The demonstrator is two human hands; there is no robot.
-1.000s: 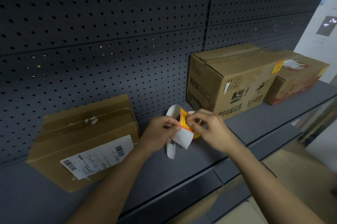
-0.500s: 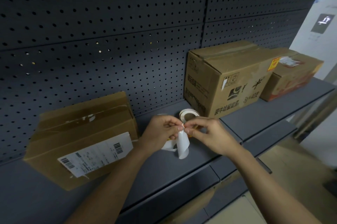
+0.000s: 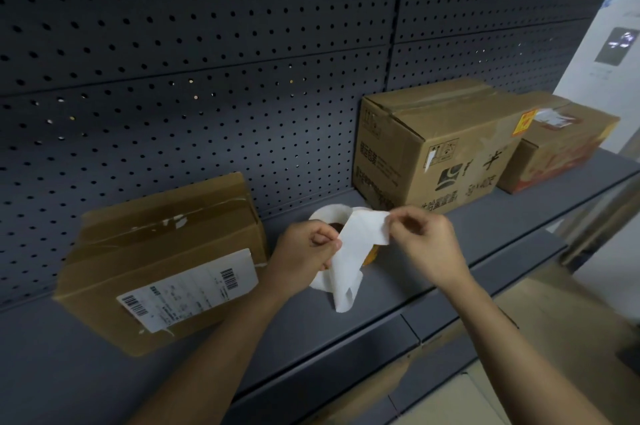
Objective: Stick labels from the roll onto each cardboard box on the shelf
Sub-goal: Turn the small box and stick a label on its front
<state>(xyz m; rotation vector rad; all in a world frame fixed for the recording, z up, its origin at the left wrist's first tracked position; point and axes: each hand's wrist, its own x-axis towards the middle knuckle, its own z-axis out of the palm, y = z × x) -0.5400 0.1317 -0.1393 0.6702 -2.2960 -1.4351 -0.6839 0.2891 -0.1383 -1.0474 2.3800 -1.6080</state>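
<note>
Running from left to right across the view, the grey metal shelf (image 3: 519,216) carries three cardboard boxes in front of a dark pegboard wall (image 3: 207,78). The left box (image 3: 166,216) lies low with its back close to the pegboard and has a white shipping label (image 3: 187,289) on its front face. The middle box (image 3: 433,147) stands upright, with a yellow-red label (image 3: 526,123) at its top right corner. The right box (image 3: 561,147) stands just beside it.

Both hands work over the bare stretch of shelf between the left box and the middle box. The left hand (image 3: 304,251) has its fingers curled around the label roll (image 3: 329,213). The roll is low over this stretch, and I cannot tell if it rests on the surface. The right hand (image 3: 426,241) pinches the upper corner of the white backing strip (image 3: 349,262), which hangs loose from the roll down toward the shelf.

A bare band of shelf also lies in front of the middle and right boxes. The front edge of the shelf runs diagonally under both forearms, and below it the tan floor (image 3: 554,320) shows. A white panel (image 3: 606,61) stands past the right end of the shelf.
</note>
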